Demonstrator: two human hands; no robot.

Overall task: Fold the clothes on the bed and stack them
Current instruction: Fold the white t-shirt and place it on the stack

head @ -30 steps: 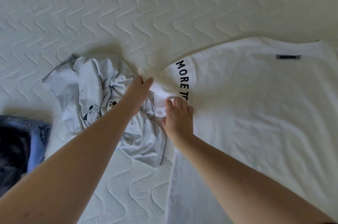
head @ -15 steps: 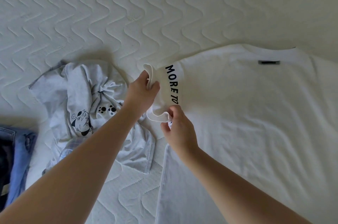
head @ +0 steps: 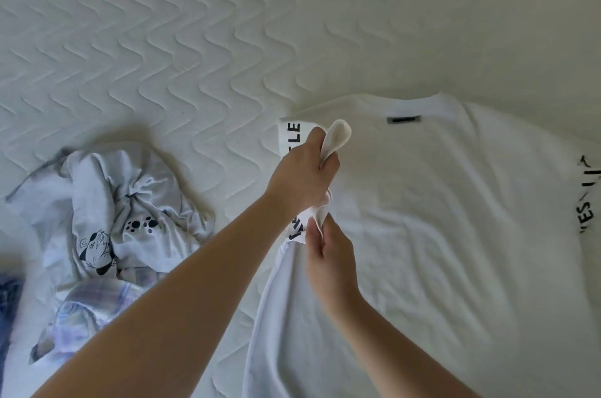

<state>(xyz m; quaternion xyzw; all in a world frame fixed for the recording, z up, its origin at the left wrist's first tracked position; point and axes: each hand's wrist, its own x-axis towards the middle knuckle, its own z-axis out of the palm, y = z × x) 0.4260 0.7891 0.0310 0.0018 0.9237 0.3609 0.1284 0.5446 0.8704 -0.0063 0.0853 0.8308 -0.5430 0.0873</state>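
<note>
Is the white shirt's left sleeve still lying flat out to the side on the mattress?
No: the left hand and right hand hold the sleeve lifted and folded in over the white shirt.

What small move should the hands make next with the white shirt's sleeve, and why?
Probably lay the sleeve flat across the white shirt. The left hand and right hand both pinch its edge, already lifted and turned inward over the shirt's body, which lies spread on the bed.

two hands (head: 300, 175), one white t-shirt (head: 439, 218), one grey shirt (head: 107, 202), one plaid garment (head: 87, 306).
</note>
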